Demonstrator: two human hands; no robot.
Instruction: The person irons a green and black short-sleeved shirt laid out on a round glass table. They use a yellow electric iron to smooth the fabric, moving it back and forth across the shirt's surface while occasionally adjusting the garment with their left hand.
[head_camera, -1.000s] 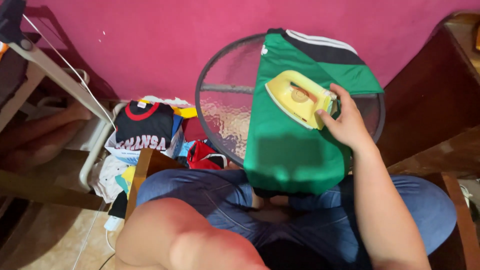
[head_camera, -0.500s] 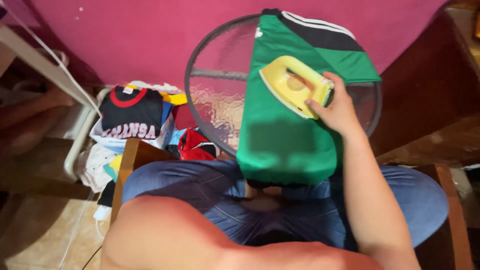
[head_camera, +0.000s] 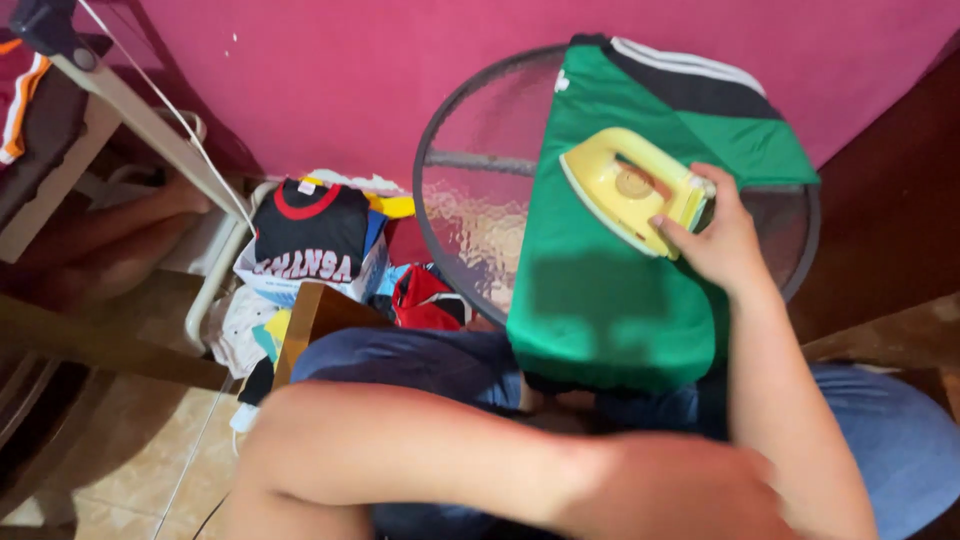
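Right hand (head_camera: 715, 240) is closed on the rear end of a yellow iron (head_camera: 630, 190), fingers wrapped over the handle's back; the iron lies flat on a green garment (head_camera: 610, 300) with its tip pointing up and left. The garment, with a black band and thin white stripes at its far end, is spread across a round glass-topped table (head_camera: 470, 200) set against a pink wall (head_camera: 350, 70); its near edge hangs off the rim toward the person's lap, covered by blue trousers (head_camera: 400, 360). Left hand: only the forearm (head_camera: 420, 450) crosses the bottom of the view, the hand itself is blurred at the lower edge, so whether it is open or closed cannot be told. Left of the table, on the floor, a white box (head_camera: 300, 285) sits packed with folded clothes; on top is a black shirt (head_camera: 310, 230) with a red collar and white lettering across its front edge. A red item (head_camera: 425, 300) lies just beside the box, near the table rim. Compared with the frame half a second ago: the iron sits at much the same spot on the cloth and the grip is unchanged, while the left forearm lies lower across the lap.
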